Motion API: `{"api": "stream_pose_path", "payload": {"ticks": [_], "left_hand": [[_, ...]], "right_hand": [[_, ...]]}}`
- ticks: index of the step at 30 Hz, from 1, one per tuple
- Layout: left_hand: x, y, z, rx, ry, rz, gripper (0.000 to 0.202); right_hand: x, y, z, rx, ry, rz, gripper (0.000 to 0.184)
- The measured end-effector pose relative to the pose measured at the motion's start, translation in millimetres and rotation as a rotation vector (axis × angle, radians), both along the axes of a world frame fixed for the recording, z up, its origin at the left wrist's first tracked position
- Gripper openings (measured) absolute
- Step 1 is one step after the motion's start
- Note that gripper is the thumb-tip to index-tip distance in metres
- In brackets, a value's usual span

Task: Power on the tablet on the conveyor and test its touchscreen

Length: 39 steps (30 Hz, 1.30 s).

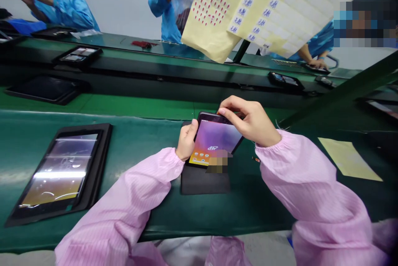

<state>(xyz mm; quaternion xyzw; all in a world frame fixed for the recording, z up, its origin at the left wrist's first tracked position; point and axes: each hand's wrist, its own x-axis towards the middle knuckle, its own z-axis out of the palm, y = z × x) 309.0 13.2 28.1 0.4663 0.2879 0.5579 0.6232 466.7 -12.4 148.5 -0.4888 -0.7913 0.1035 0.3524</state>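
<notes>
Your pink sleeves (130, 208) fill the near edge of the view and lead to the two hands.

The grip of your left hand (185, 141) is closed on the left long edge of the phone (214, 139), with the thumb lying along the rim. It seems to carry the weight, so that the other hand is free for fine work. The grip of your right hand (253, 123) is narrow: the fingertips pinch at the top edge of the phone. Whether something small sits between them, I cannot tell.

You hold the phone just above a flat black tray (202, 183) on the green tabletop (139, 141). Its lit purple screen faces up toward you, probably so that you can read it while you work. Its long axis runs away from you and leans a little to the right. The row of icons is at the near end and the top edge is at the far end.

On the left, well apart, a second tray (62, 170) carries a larger screen. A yellow sheet (348, 158) lies on the right. Label sheets (280, 5) hang overhead, and a co-worker in blue (168, 9) stands beyond the belt.
</notes>
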Motion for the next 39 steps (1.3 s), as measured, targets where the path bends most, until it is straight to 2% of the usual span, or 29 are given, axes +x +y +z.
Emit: {"api": "stream_pose_path", "payload": {"ticks": [9, 14, 18, 20, 22, 23, 25, 27, 29, 31, 32, 33, 35, 37, 39], "left_hand": [[-0.1, 0.1, -1.5, 0.006, 0.021, -0.019, 0.067], [0.5, 0.8, -2.1, -0.026, 0.004, -0.020, 0.066], [1.0, 3.4, -2.0, -0.049, -0.001, -0.012, 0.066], [0.8, 5.1, -1.0, -0.063, -0.001, -0.006, 0.067], [0.5, 7.0, 0.5, -0.087, -0.013, -0.005, 0.066], [0.5, 8.2, 1.1, -0.110, -0.026, -0.006, 0.066], [1.0, 11.4, 1.1, -0.191, -0.069, -0.011, 0.064], [1.9, 15.9, -1.5, -0.312, -0.115, 0.002, 0.063], [2.5, 21.3, -6.2, -0.428, -0.163, 0.030, 0.062], [2.0, 26.4, -11.2, -0.485, -0.210, 0.048, 0.063], [1.2, 28.3, -13.1, -0.492, -0.225, 0.048, 0.063], [0.3, 29.6, -14.1, -0.489, -0.230, 0.046, 0.064], [-1.8, 30.1, -13.1, -0.466, -0.217, 0.040, 0.064], [-3.1, 27.8, -8.7, -0.429, -0.197, 0.037, 0.065], [-3.3, 24.0, -2.5, -0.383, -0.176, 0.043, 0.064]], "right_hand": [[3.9, -1.8, -0.3, -0.080, 0.139, 0.004, 0.023], [1.5, 0.0, -4.8, -0.072, 0.127, 0.013, 0.022], [-1.1, 9.4, -1.3, -0.043, 0.176, -0.005, 0.023], [4.5, 13.1, 0.3, 0.001, 0.299, -0.056, 0.024], [17.1, 8.9, -7.1, 0.090, 0.450, -0.181, 0.024], [25.0, 2.3, -16.9, 0.135, 0.505, -0.269, 0.025], [40.8, -19.7, -50.7, 0.168, 0.519, -0.454, 0.026], [52.7, -48.3, -98.9, -0.007, 0.352, -0.591, 0.031], [58.4, -74.8, -147.8, -0.206, 0.055, -0.694, 0.044], [57.7, -91.9, -181.0, -0.224, -0.023, -0.801, 0.049], [55.1, -96.0, -188.3, -0.185, -0.056, -0.876, 0.052], [50.9, -97.1, -189.1, -0.114, -0.077, -0.947, 0.056], [37.2, -92.2, -174.5, 0.082, -0.128, -1.014, 0.061], [16.8, -80.4, -148.5, 0.281, -0.182, -0.890, 0.051], [-7.9, -64.5, -124.1, 0.402, -0.273, -0.649, 0.039]]}}
